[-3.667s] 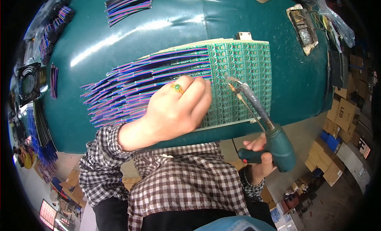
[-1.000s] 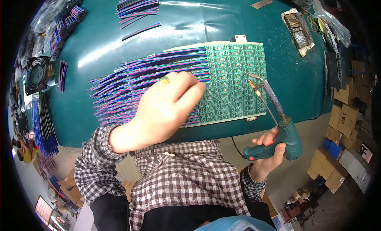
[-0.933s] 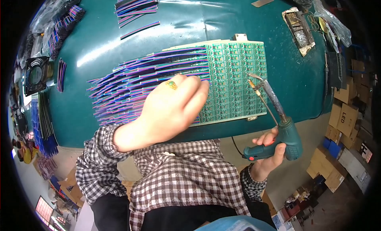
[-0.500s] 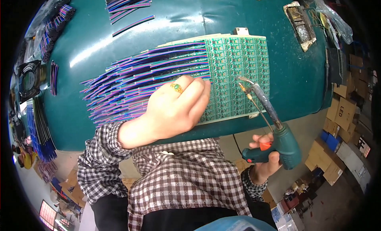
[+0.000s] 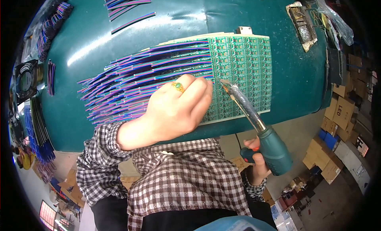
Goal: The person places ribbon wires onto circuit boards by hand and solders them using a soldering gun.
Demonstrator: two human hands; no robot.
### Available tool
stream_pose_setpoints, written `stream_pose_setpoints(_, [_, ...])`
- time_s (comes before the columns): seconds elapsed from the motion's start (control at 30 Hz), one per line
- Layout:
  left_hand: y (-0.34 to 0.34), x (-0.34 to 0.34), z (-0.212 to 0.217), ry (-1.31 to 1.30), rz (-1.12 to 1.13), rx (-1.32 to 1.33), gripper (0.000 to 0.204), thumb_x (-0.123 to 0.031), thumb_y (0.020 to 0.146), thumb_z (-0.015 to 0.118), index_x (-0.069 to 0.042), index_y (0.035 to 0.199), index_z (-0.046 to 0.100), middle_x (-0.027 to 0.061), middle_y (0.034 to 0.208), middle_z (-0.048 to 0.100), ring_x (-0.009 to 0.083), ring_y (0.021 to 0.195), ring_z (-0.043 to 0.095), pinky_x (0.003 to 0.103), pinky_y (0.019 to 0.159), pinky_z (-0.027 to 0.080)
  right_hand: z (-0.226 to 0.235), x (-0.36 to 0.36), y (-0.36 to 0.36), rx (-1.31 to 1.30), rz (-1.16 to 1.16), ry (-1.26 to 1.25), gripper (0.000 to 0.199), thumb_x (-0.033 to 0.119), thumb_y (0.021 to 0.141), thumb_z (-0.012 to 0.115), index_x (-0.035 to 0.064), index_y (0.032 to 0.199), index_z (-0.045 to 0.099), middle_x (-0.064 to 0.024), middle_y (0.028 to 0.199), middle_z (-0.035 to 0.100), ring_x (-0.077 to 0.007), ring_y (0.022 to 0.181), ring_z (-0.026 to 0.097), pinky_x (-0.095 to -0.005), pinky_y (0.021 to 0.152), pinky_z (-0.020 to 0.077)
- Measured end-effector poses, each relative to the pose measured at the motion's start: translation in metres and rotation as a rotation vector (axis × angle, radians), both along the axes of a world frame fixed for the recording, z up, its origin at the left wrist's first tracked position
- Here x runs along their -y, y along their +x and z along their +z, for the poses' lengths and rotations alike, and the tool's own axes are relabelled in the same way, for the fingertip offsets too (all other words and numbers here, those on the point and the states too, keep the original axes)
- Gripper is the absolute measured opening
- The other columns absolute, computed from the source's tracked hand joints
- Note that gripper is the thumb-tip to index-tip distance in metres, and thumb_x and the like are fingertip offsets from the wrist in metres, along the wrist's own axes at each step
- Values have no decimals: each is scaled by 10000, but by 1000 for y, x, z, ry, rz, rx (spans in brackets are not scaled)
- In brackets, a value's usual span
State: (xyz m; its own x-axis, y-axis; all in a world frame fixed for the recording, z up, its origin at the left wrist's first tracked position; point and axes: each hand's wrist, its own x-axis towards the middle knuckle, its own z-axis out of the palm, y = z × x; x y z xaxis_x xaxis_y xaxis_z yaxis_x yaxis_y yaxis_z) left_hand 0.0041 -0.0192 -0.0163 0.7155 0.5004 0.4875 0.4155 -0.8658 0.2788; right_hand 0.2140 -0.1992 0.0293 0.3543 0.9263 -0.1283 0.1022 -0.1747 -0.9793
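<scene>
From the head camera, the green plastic soldering gun [image 5: 276, 151] has swung toward 10 o'clock in the last half second. Its thin metal tip [image 5: 224, 83] is now just beside the fingertips of the left hand [image 5: 174, 108], so both hands meet at one spot. The right hand [image 5: 260, 170], at 4 o'clock, is wrapped around the gun. The left fingers are pinched together; what is between them is hidden. The green circuit boards [image 5: 242, 74] lie at 2 o'clock on the dark green table [image 5: 295, 80]. Blue-and-pink wires [image 5: 127, 85] spread toward 9 o'clock, some behind the left hand.
</scene>
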Motion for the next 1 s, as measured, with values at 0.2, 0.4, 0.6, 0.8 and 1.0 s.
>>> stream_pose_setpoints(0.2, [1,0,0,-4,6,7,349,-138,668,611,27,973,648,66,893,551,163,724,541,258,522,433,-3,1,2,-24,-27,-25,504,219,731,878,-78,1055,632,-140,865,696,-237,821,696,-368,765,576])
stream_pose_setpoints(0.4, [1,3,8,-68,9,-13,372,-99,657,627,50,996,658,87,909,577,192,749,579,280,577,474,-4,0,1,-8,-26,-50,521,207,726,881,-87,1066,618,-141,864,702,-235,817,699,-365,768,575])
stream_pose_setpoints(0.6, [0,3,11,-152,14,-38,389,-52,652,643,75,1019,669,108,922,604,220,767,616,305,632,521,-5,1,2,8,-13,-61,523,197,723,883,-88,1074,621,-140,868,703,-230,825,700,-356,767,575])
stream_pose_setpoints(0.8, [0,4,12,-163,13,-37,387,-46,652,644,75,1018,668,108,922,604,220,766,615,306,631,522,-2,0,0,19,-20,-54,538,212,722,888,-89,1079,621,-137,877,704,-228,830,700,-357,771,576])
stream_pose_setpoints(1.0, [0,4,11,-149,15,-42,395,-46,649,640,76,1024,667,109,925,604,221,768,614,306,629,523,0,3,1,-14,-56,-52,581,259,717,895,-85,1093,616,-145,889,707,-233,851,705,-359,786,578])
